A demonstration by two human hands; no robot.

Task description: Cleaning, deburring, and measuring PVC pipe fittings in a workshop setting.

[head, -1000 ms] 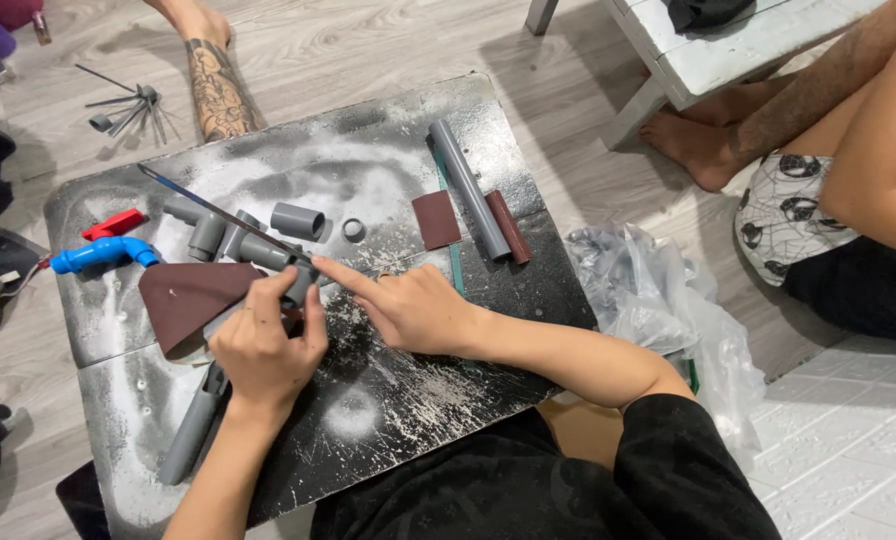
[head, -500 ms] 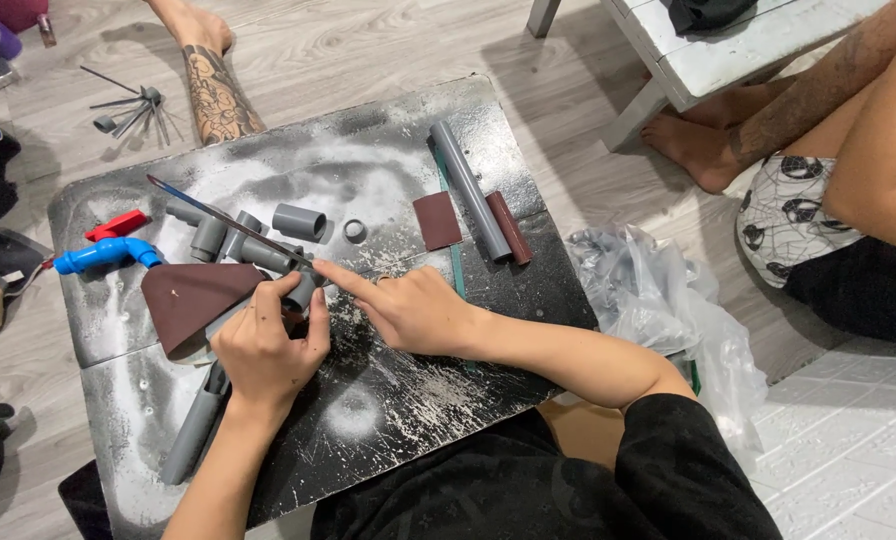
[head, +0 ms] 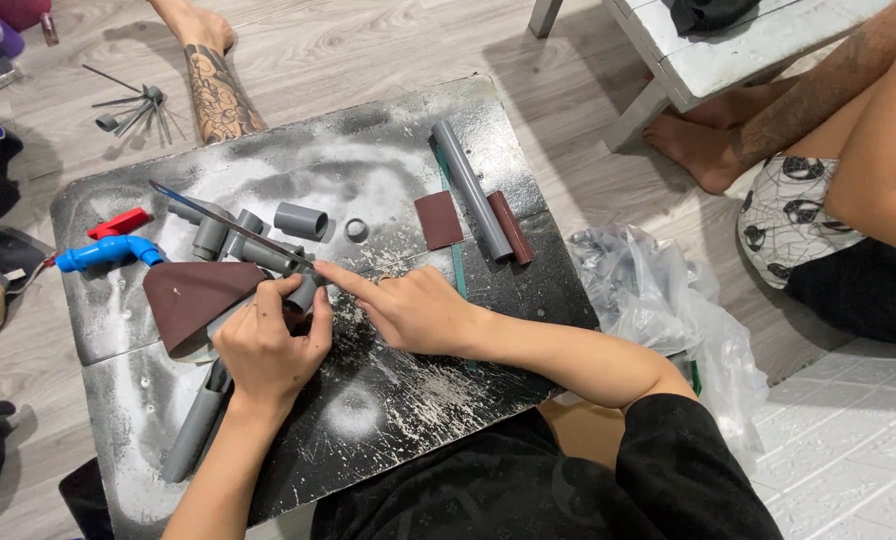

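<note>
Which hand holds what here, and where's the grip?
Left hand grips the long grey plastic pipe near its upper end. Right hand holds the thin saw blade at its near end, forefinger extended.

We see matt grey plastic pipe (head: 471, 190), rough brown sandpaper (head: 200, 297), thin shiny metal blade (head: 230, 227), scratched black board (head: 408, 390), pale wood floor (head: 388, 55).

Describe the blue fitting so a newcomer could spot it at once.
Start at the black paint-spattered board on the floor and go to its left edge. The blue pipe elbow lies there, just below a red piece. It is the only blue part; the nearby fittings are grey.
</note>
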